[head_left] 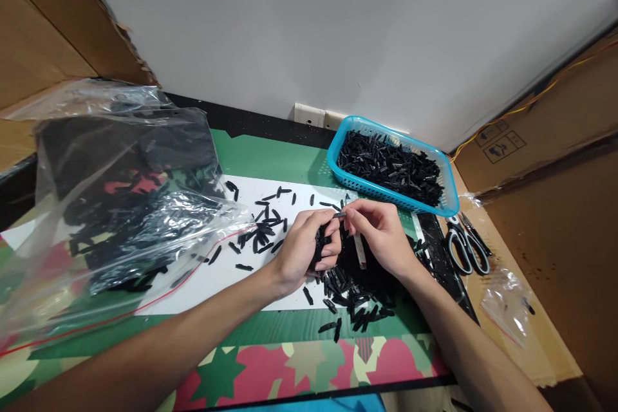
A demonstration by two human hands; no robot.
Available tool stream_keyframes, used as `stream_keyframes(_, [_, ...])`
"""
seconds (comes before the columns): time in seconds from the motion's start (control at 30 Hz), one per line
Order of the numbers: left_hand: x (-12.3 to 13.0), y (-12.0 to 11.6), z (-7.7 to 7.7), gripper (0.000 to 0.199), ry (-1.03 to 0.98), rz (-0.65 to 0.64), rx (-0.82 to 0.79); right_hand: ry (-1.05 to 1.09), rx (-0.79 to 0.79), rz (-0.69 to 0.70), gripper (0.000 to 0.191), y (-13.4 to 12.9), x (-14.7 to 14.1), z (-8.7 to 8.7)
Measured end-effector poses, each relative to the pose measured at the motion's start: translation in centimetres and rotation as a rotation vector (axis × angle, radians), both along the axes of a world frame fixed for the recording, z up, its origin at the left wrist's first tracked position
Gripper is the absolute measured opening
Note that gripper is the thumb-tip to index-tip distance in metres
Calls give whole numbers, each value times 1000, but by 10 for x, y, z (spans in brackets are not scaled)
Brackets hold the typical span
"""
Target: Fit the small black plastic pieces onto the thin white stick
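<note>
My left hand [300,246] is curled round a clump of small, narrow black pieces [320,250]. One dark strip-like piece [340,214] sticks out between its thumb and forefinger. At the far end of that strip, my right hand [381,235] pinches with thumb and forefinger. Exactly what the pieces are I cannot make out. Below the hands lies a heap of similar black pieces [345,293]. More loose pieces [263,232] are scattered over a white sheet [193,293] to the left.
A blue plastic basket [333,159] full of black pieces stands at the back right. Clear zip bags [145,206] with black contents cover the left side. On cardboard at right lie scissors [466,248] and a small clear bag [506,306]. A grey wall [290,26] rises behind.
</note>
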State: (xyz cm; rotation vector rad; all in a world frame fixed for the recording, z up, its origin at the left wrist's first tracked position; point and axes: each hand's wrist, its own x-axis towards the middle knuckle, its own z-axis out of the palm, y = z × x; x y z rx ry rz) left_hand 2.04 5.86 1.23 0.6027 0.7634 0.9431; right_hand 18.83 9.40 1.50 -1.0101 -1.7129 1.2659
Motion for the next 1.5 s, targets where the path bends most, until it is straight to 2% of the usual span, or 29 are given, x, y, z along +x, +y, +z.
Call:
stream_keyframes(0.13, [1, 0, 1, 35, 4, 7, 0, 11, 10, -39, 33, -1, -2, 0])
stream_keyframes(0.3, [1, 0, 0, 36, 10, 1, 16, 132, 10, -126, 23, 0, -2, 0])
stream_keyframes(0.37, [1, 0, 0, 36, 18, -5, 21, 138, 18, -104, 25, 1, -1, 1])
stream_keyframes(0.5, [1, -1, 1, 35, 22, 26, 3, -21, 99, -29, 17, -3, -2, 4])
stream_keyframes(0.57, [1, -2, 2, 36, 15, 31, -7, -108, 205, -58, 15, -7, -2, 6])
stream_keyframes(0.63, [1, -2, 3, 37, 3, 31, -17, -181, 404, -139, 13, -9, 0, 8])
stream_keyframes(0.73, [0, -1, 4, 38, -19, 33, -35, -250, 762, -334, 12, -1, 9, 16])
stream_keyframes(0.8, [-1, 0, 4, 38, -18, 23, -44, -291, 834, -464, 10, 12, 15, 23])
stream_keyframes(0.87, [-2, 1, 2, 37, -1, 11, -48, -344, 769, -509, 11, 25, 20, 29])
stream_keyframes(0.97, [-4, 1, 0, 39, 3, 8, -61, -356, 714, -436, 22, 32, 21, 29])
stream_keyframes(1.1, [-6, 0, 3, 48, 23, -23, -60, -290, 739, -261, 17, 16, 15, 21])
stream_keyframes(1.23, [-2, -1, 6, 42, 16, 14, -94, -245, 602, -100, 12, -4, 4, 20])
stream_keyframes(1.33, [1, 0, 6, 37, 2, 41, -140, -215, 487, 10, 8, -9, -5, 19])
stream_keyframes(1.5, [1, 2, 4, 47, 30, -39, -160, -106, 348, 25, 7, -7, -11, 9])
